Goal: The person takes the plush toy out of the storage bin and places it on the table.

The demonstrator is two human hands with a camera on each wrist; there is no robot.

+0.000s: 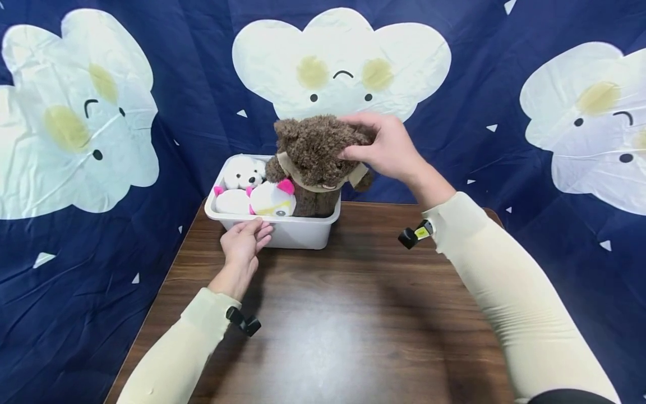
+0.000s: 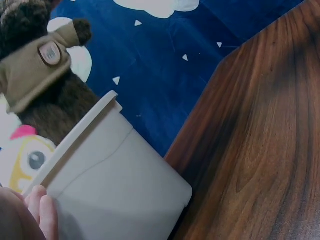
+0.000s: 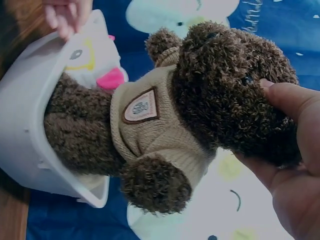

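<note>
The right hand (image 1: pixel 391 148) is gripping the brown teddy bear (image 1: pixel 320 146) by its curly head, coming in from the right side. Its thumb is pressing into the plush of the face just beside one eye, while the other fingers are reaching round the back of the head, where the fur is partly hiding them. The bear's whole body is hanging below that grip: the beige knitted sweater (image 3: pixel 142 107), with its shield-shaped patch (image 3: pixel 140 106), is sitting under the head, and neither the torso nor the arms are being touched by the right hand. The legs are standing inside the white plastic bin (image 1: pixel 303 233), at its right end, while the sweater and head are rising above the rim. One arm is sticking out past the bin's right end; the other is pointing toward the plush toys on the left.

The left hand (image 1: pixel 242 244) is touching the bin's front rim from outside, well below the bear's head; whether its fingers are pinching the rim, I cannot tell. Just behind it, a white plush toy with pink ears (image 1: pixel 272 196) is lying in the bin beside the bear's legs, and a white plush animal with a black nose (image 1: pixel 242 171) is resting farther back in the left corner. The bin is standing on a dark wood-grain table (image 1: pixel 313 292).
</note>
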